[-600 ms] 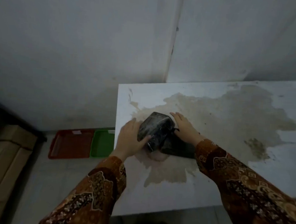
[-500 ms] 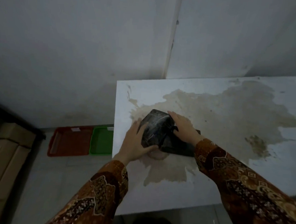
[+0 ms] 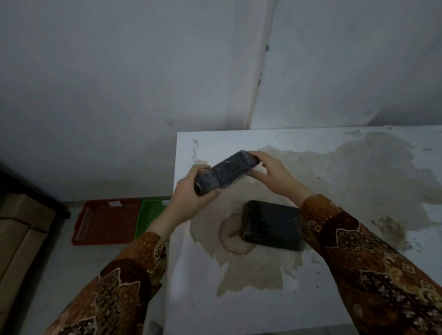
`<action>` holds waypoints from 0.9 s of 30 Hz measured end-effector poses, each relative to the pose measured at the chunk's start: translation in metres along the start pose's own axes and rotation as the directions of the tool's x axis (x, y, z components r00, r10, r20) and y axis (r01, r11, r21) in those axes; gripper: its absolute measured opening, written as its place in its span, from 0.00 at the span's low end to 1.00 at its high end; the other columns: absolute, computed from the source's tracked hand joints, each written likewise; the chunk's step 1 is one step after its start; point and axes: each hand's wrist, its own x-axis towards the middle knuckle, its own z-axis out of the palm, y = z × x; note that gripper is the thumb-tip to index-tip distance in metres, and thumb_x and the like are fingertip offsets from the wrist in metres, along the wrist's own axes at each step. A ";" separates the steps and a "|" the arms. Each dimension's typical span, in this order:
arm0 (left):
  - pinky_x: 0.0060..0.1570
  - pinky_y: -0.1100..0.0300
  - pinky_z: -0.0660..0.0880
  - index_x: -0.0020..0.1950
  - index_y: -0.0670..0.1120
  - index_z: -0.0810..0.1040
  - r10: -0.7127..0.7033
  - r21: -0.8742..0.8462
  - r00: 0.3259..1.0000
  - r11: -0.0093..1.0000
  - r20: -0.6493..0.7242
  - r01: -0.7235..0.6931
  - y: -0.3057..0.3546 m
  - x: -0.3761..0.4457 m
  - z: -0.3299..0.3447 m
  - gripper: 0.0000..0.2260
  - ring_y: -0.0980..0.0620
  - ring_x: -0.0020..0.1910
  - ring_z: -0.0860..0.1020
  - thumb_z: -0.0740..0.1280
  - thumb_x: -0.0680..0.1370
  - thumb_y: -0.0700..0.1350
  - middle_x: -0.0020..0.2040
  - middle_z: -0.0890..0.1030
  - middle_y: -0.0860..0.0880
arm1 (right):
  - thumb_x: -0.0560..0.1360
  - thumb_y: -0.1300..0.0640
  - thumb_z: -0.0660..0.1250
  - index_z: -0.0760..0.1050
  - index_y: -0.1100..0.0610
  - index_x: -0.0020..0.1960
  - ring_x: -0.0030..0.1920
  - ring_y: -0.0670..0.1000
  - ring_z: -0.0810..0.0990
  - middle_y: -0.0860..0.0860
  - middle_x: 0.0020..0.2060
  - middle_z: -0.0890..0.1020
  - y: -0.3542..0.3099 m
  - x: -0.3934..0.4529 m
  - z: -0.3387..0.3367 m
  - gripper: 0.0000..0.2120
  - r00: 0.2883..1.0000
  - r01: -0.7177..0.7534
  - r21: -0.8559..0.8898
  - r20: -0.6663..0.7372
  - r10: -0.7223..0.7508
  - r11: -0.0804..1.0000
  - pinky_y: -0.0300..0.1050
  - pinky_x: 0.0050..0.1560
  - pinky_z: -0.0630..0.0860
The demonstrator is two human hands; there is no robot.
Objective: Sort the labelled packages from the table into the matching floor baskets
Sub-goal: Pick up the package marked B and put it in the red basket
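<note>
Head view: a white table [image 3: 336,298] with a broad brown stain across its top serves as the landmark. Above its far-left corner, both hands hold one dark, flat, plastic-wrapped package [image 3: 224,174] lifted clear of the tabletop and tilted. The left hand [image 3: 192,191] is clamped around the package's lower left end; the right hand [image 3: 271,174] grips its upper right end with fingers curled over the edge. Both arms wear brown patterned sleeves. A second dark wrapped rectangular package [image 3: 273,226] lies flat on the table's stained patch, just below the raised one and partly behind the right sleeve. On the floor left of the table sit a red plastic basket [image 3: 106,221] and, touching it, a green plastic basket [image 3: 151,213] partly hidden by the table's edge. Any labels are too dim to read.
</note>
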 end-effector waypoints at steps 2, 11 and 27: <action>0.45 0.68 0.77 0.56 0.55 0.73 -0.005 -0.140 0.995 0.990 -0.103 -0.009 0.015 0.008 -0.014 0.16 0.66 0.47 0.78 0.71 0.71 0.54 0.50 0.78 0.58 | 0.75 0.56 0.67 0.71 0.57 0.63 0.59 0.50 0.76 0.52 0.57 0.78 -0.017 0.007 -0.011 0.18 0.999 -0.041 0.147 0.011 0.039 0.988 0.36 0.60 0.70; 0.52 0.53 0.80 0.55 0.46 0.78 -0.300 -0.584 0.934 0.800 -0.195 0.135 0.054 0.023 -0.042 0.19 0.47 0.52 0.82 0.65 0.74 0.59 0.55 0.83 0.44 | 0.75 0.46 0.65 0.68 0.49 0.52 0.43 0.44 0.85 0.49 0.48 0.82 -0.075 0.005 -0.017 0.11 0.981 -0.044 0.600 -0.125 0.148 0.799 0.37 0.39 0.81; 0.38 0.66 0.80 0.58 0.47 0.79 -0.227 -0.407 0.971 0.895 -0.068 0.181 0.057 -0.015 -0.051 0.16 0.53 0.44 0.85 0.72 0.73 0.50 0.49 0.85 0.47 | 0.74 0.50 0.67 0.67 0.49 0.63 0.57 0.46 0.78 0.48 0.56 0.78 -0.060 -0.047 -0.017 0.19 0.980 -0.197 0.484 0.065 0.190 0.853 0.44 0.54 0.77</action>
